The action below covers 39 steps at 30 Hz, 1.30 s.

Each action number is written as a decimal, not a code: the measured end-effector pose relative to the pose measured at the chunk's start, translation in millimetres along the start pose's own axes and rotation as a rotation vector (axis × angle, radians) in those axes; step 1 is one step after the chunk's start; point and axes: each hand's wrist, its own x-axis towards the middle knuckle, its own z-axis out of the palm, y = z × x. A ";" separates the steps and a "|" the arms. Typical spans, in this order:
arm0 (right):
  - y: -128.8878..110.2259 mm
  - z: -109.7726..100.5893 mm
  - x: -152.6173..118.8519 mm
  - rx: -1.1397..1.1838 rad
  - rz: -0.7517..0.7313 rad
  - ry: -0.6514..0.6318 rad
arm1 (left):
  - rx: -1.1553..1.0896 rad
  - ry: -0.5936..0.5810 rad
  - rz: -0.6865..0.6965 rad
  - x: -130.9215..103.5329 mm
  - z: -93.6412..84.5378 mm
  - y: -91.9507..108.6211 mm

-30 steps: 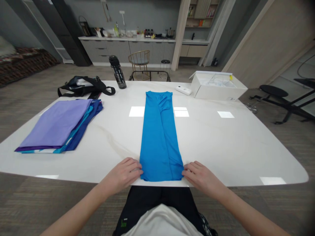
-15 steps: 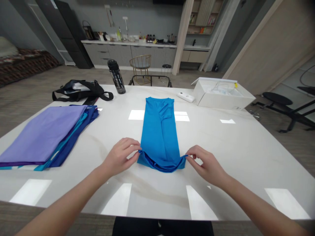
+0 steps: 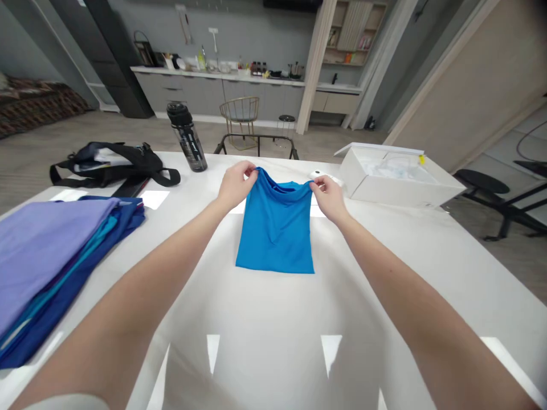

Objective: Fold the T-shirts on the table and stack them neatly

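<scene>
A blue garment (image 3: 276, 233) lies on the white table in front of me, folded over into a shorter, nearly square shape. My left hand (image 3: 237, 183) pinches its far left corner between thumb and fingers. At the far right corner, my right hand (image 3: 328, 196) pinches the cloth the same way. Between the hands the far edge sags a little, showing several layers. The near fold lies flat and straight on the table. I cannot tell what kind of garment it is.
On the left lies a stack of folded purple, teal and navy cloth (image 3: 47, 245). Behind it are a black bag (image 3: 119, 162) and a dark bottle (image 3: 188, 139). A white open box (image 3: 397, 185) stands at the right rear, beside a small white device (image 3: 318, 174).
Both hands have carried the near edge of the blue garment forward to its far end, folding it about in half. The view has shifted slightly.
</scene>
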 end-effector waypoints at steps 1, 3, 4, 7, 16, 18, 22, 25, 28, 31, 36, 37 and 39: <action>15.9 16.3 14.3 -0.021 0.056 -0.016 | -0.010 -0.043 -0.153 8.4 17.2 -15.5; 45.6 45.8 34.6 -0.092 0.202 -0.056 | 0.013 -0.131 -0.433 16.4 48.7 -45.3; 58.1 57.7 40.8 -0.126 0.257 -0.076 | 0.025 -0.152 -0.491 17.0 61.4 -58.2; 81.7 79.1 49.7 -0.180 0.321 -0.112 | 0.051 -0.161 -0.531 14.6 82.4 -82.4; 78.5 82.0 73.7 -0.262 0.134 0.093 | 0.008 0.085 -0.385 41.1 89.0 -89.5; 80.5 85.5 74.8 -0.334 0.254 0.026 | 0.053 0.026 -0.500 41.6 96.4 -94.4; 87.1 89.3 68.0 -0.401 0.406 -0.107 | 0.139 -0.032 -0.522 28.3 107.3 -96.2; 88.7 88.3 64.3 -0.433 0.391 -0.147 | 0.232 -0.077 -0.463 19.6 109.5 -91.8; 86.6 89.6 66.2 -0.409 0.370 -0.111 | 0.222 -0.056 -0.486 21.6 109.0 -91.3; 85.0 94.5 69.6 -0.375 0.305 -0.004 | 0.147 0.068 -0.527 30.3 107.2 -95.2; 85.2 102.1 68.9 -0.490 0.311 0.001 | 0.291 0.015 -0.531 31.8 105.6 -86.7; 83.0 103.4 67.4 -0.517 0.307 0.006 | 0.351 0.012 -0.452 29.1 106.8 -80.4; 74.9 107.3 62.7 -0.557 0.205 0.031 | 0.433 -0.036 -0.206 22.2 112.0 -65.3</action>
